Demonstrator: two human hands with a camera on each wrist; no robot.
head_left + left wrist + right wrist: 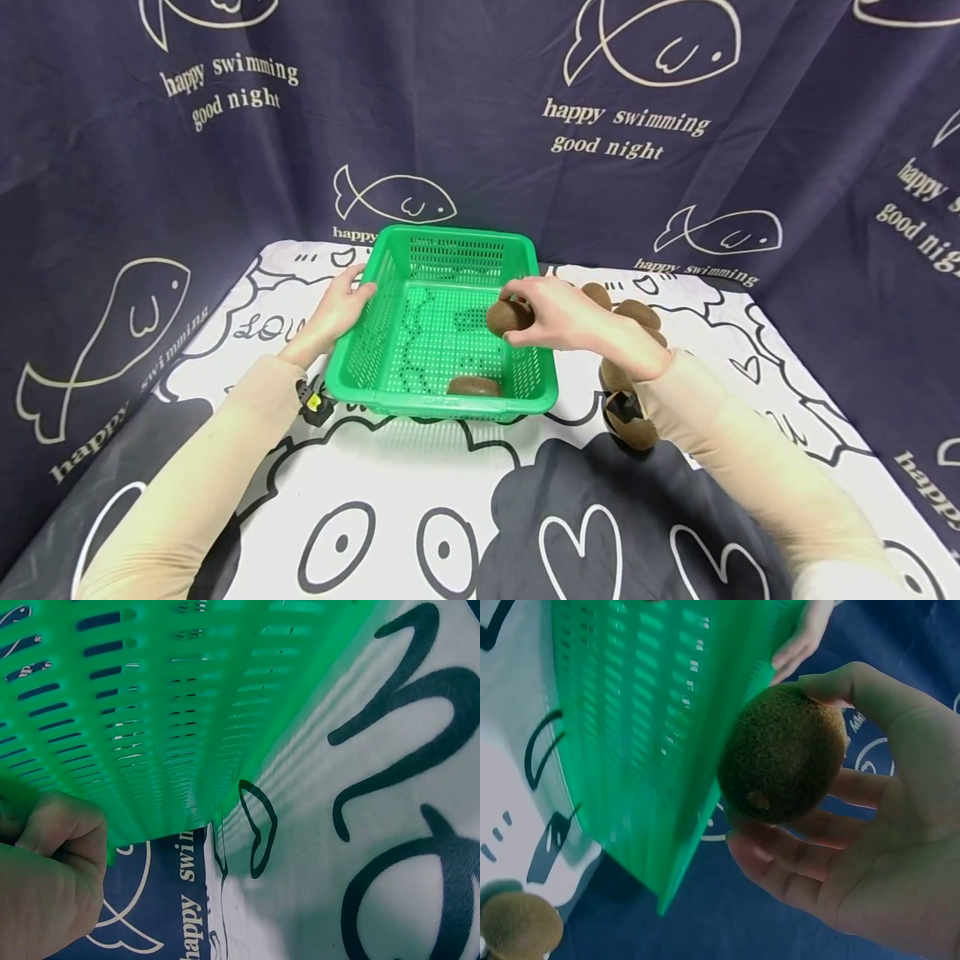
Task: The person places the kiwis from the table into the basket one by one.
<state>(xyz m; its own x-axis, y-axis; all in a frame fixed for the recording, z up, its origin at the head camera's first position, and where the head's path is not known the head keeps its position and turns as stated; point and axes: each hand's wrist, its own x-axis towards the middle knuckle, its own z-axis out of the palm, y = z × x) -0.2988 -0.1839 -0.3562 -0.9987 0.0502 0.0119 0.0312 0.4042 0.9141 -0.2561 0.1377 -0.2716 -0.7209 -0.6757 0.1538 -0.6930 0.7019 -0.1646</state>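
The right hand (562, 312) grips one brown kiwifruit (508, 318) between thumb and fingers. The fruit is held above the interior of the green basket (442, 406), near its right rim. The left hand (341, 304) grips the basket's left rim. A second kiwifruit (474, 386) lies inside the basket by the front wall. Loose kiwifruits (637, 315) rest on the printed cloth (390, 475) to the right of the basket; the right sleeve (720, 433) partly covers the group, so their number cannot be confirmed.

Risk 1: Fruit strikes the rim. Probable cause: release too close to the right wall. The rounded fruit could then deflect outward and roll across the cloth.

Risk 2: Fruit slips early. Probable cause: uneven pressure, since the thumb and fingers hold a curved surface and do not enclose it.

Risk 3: Basket shifts or tips. Probable cause: the right wrist catches the rim while the left hand's grip is slack.

Risk 4: Loose fruit is displaced. Probable cause: the right forearm, which extends over the group, drops too low.

Risk 5: Fruit is bruised. Probable cause: release from height onto the hard basket floor.
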